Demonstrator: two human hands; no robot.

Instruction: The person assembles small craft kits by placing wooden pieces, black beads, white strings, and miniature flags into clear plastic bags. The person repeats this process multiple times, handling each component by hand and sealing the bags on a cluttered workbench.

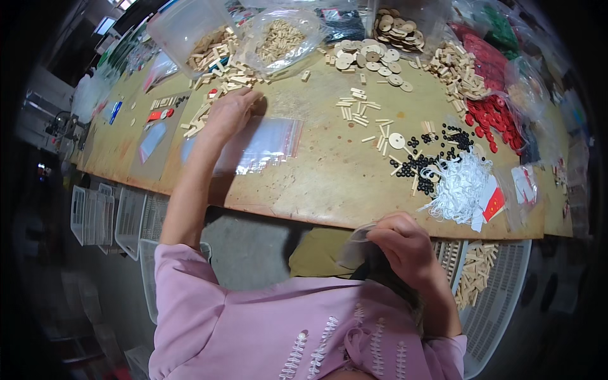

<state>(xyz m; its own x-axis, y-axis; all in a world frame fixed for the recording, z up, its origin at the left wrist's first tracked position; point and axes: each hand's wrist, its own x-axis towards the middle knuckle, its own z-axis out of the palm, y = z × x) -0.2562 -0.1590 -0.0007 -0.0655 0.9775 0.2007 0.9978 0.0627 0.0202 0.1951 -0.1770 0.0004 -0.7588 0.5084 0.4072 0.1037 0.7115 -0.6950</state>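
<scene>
My left hand (234, 113) reaches across the table to the near edge of a pile of small wooden blocks (237, 79). Its fingers are bent and close together, and what they hold, if anything, is hidden. Just below that wrist lies a spread stack of clear zip bags (266, 149) with red edge lines. Down in front of the table's edge, my right hand (405, 247) is closed, pinching a clear plastic bag (356, 248) by its upper part. Whether that bag has anything in it, I cannot make out.
Across the table (304, 196) lie wooden discs (373, 57), red discs (497, 120), black beads (418, 166) and a heap of white cord (459, 183). A clear bin (190, 38) stands at the back left. Plastic baskets (500, 304) sit below the table edge.
</scene>
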